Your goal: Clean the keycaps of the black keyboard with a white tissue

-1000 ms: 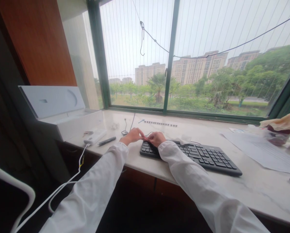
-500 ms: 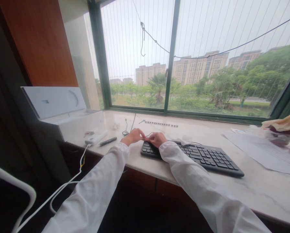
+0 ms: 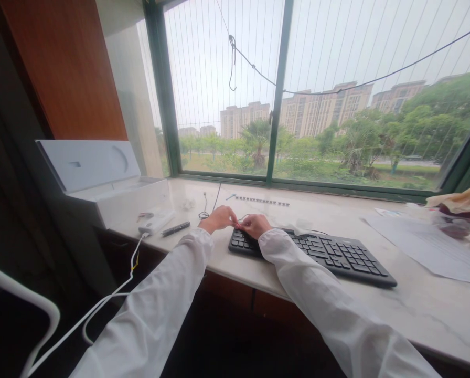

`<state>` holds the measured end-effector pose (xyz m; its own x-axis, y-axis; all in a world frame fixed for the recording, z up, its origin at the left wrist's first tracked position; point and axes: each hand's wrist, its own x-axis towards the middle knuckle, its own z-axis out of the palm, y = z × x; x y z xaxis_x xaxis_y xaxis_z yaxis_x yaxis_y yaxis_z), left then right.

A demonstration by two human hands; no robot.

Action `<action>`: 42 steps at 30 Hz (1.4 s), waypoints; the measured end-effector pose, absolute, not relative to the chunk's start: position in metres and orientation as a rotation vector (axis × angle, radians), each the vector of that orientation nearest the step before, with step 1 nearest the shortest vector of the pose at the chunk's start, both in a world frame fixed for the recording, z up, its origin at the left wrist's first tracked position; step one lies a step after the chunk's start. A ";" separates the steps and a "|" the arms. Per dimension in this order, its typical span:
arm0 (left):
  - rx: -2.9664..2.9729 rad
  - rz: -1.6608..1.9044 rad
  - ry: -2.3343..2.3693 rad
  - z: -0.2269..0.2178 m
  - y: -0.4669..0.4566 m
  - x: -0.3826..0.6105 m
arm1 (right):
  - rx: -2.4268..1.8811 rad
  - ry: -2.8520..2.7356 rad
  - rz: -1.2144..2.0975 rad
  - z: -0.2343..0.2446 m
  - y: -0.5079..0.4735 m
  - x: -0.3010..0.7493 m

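Observation:
My left hand (image 3: 220,218) and my right hand (image 3: 255,226) meet at the upper left corner of a black keyboard (image 3: 329,253). Fingers on both are pinched, with the tips touching or nearly so. A small reddish spot shows between the tips, too small to name. My right hand covers part of the keyboard's left keys. A thin dark cable runs behind the hands. Beyond them, a row of small dark pieces (image 3: 262,201) lies on the white marble-look counter (image 3: 317,210).
An open white box (image 3: 136,202) stands at the left. Near it are a white power strip (image 3: 156,222) with a white cable and a black pen (image 3: 175,229). Crumpled clear plastic (image 3: 301,227) sits behind the keyboard. Printed paper (image 3: 424,244) lies at the right, below the window.

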<state>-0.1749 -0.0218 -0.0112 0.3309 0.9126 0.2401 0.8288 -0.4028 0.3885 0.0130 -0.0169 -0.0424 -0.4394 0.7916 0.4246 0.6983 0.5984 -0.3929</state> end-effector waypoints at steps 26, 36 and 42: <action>2.430 0.637 1.554 -0.010 -0.023 -0.175 | -1.189 -2.252 0.245 -0.042 -0.017 0.012; 2.415 0.630 1.577 -0.010 -0.023 -0.175 | -1.193 -2.251 0.252 -0.042 -0.017 0.013; 2.387 0.639 1.575 -0.011 -0.022 -0.176 | -1.186 -2.238 0.250 -0.043 -0.016 0.013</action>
